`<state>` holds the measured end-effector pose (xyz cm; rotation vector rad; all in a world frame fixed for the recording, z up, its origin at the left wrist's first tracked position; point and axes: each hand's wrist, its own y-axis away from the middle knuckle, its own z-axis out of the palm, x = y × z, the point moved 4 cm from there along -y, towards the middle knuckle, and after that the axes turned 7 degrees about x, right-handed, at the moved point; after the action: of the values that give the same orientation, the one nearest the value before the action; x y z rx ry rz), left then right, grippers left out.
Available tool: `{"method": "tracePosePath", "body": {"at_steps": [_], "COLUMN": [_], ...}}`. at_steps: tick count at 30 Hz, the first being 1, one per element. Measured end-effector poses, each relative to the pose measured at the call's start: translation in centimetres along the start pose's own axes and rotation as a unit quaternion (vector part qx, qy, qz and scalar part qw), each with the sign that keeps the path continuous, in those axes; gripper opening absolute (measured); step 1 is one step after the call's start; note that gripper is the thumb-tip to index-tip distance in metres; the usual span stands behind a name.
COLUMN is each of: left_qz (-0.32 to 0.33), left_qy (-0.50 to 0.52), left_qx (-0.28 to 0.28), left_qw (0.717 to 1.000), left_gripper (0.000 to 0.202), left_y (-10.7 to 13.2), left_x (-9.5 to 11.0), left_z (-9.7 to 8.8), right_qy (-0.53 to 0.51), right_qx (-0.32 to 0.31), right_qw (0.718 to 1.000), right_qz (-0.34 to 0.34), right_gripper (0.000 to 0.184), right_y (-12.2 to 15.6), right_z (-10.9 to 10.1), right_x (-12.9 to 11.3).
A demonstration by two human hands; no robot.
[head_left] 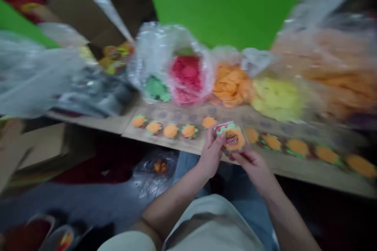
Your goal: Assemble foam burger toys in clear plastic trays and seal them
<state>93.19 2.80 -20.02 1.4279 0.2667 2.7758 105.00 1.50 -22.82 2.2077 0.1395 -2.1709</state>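
So this person is hunched over a long tan board, and their left hand has a small burger-shaped piece in a clear wrapper, pinching it by the left edge with the fingers curled in close. Their right hand is right up at the bottom edge of it, fingers fairly narrow, but it's too blurry to tell if they're actually gripping. The piece is up over the board's front edge, in line with a row of orange burger-shaped pieces laid out on the board, more of them running off to the right.

Behind the row there's a whole lineup of clear plastic bags: pink discs, green bits, orange bits and a yellow lot. A small clear bag with orange bits sits down below the board by their jeans, and there's a bright green backdrop behind it all.
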Motion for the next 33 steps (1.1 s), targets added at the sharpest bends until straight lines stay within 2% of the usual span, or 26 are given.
{"method": "tracePosePath", "body": {"at_steps": [1, 2, 3, 5, 7, 9, 10, 12, 15, 18, 22, 26, 28, 29, 31, 33], "left_qz": [0.024, 0.063, 0.118, 0.189, 0.199, 0.192, 0.179, 0.163, 0.172, 0.185, 0.128, 0.115, 0.125, 0.128, 0.132, 0.129], "left_qy": [0.012, 0.011, 0.002, -0.103, -0.125, -0.143, -0.156, -0.183, -0.223, -0.263, -0.304, -0.274, -0.243, -0.227, -0.197, -0.167], "left_qx": [0.024, 0.067, 0.137, 0.303, 0.386, 0.445, 0.467, 0.499, 0.526, 0.522, 0.448, 0.419, 0.418, 0.418, 0.415, 0.396], "left_qw": [0.999, 0.996, 0.984, 0.928, 0.892, 0.863, 0.852, 0.831, 0.802, 0.790, 0.831, 0.858, 0.866, 0.870, 0.878, 0.894], "left_gripper": [0.041, 0.040, 0.039, 0.033, 0.025, 0.025, 0.025, 0.024, 0.025, 0.026, 0.017, 0.017, 0.017, 0.017, 0.019, 0.022], "left_y": [-0.4, -0.7, -0.7, -0.3, -0.4, -1.1, -1.7, -2.7, -2.8, -2.3, -4.5, -7.2, -7.1, -6.5, -4.7, -2.5], "left_x": [2.0, 4.5, 7.6, 14.3, 20.4, 25.2, 26.8, 28.4, 27.9, 25.5, 22.4, 21.9, 22.4, 22.7, 23.5, 24.2], "left_z": [-2.7, -5.9, -9.6, -17.3, -24.2, -29.8, -31.9, -35.0, -36.9, -37.1, -36.6, -36.1, -35.7, -35.5, -35.1, -34.4], "right_qy": [0.075, 0.142, 0.192, 0.242, 0.267, 0.293, 0.303, 0.308, 0.307, 0.312, 0.318, 0.292, 0.246, 0.205, 0.096, -0.009], "right_qx": [-0.098, -0.187, -0.258, -0.338, -0.351, -0.326, -0.317, -0.318, -0.335, -0.321, -0.270, -0.247, -0.252, -0.249, -0.240, -0.257], "right_qw": [0.992, 0.971, 0.944, 0.905, 0.893, 0.894, 0.893, 0.889, 0.878, 0.873, 0.875, 0.888, 0.913, 0.934, 0.966, 0.956], "right_qz": [-0.020, -0.045, -0.068, -0.091, -0.087, -0.093, -0.099, -0.116, -0.149, -0.195, -0.244, -0.254, -0.206, -0.154, -0.007, 0.140], "right_gripper": [0.020, 0.022, 0.025, 0.029, 0.029, 0.028, 0.028, 0.028, 0.026, 0.024, 0.021, 0.019, 0.017, 0.017, 0.022, 0.032], "right_y": [-0.1, 0.0, 0.2, 0.2, -0.4, -1.9, -2.9, -5.0, -8.5, -12.3, -16.1, -17.2, -17.3, -17.4, -17.5, -16.9], "right_z": [2.0, 3.7, 5.3, 7.4, 8.8, 10.0, 10.8, 12.9, 17.2, 22.3, 28.5, 31.9, 32.5, 32.8, 33.4, 34.6], "right_x": [-0.1, -0.2, -0.3, -0.3, -0.2, -0.3, -0.5, -1.1, -2.7, -4.8, -6.9, -7.3, -6.8, -6.4, -5.3, -4.5]}}
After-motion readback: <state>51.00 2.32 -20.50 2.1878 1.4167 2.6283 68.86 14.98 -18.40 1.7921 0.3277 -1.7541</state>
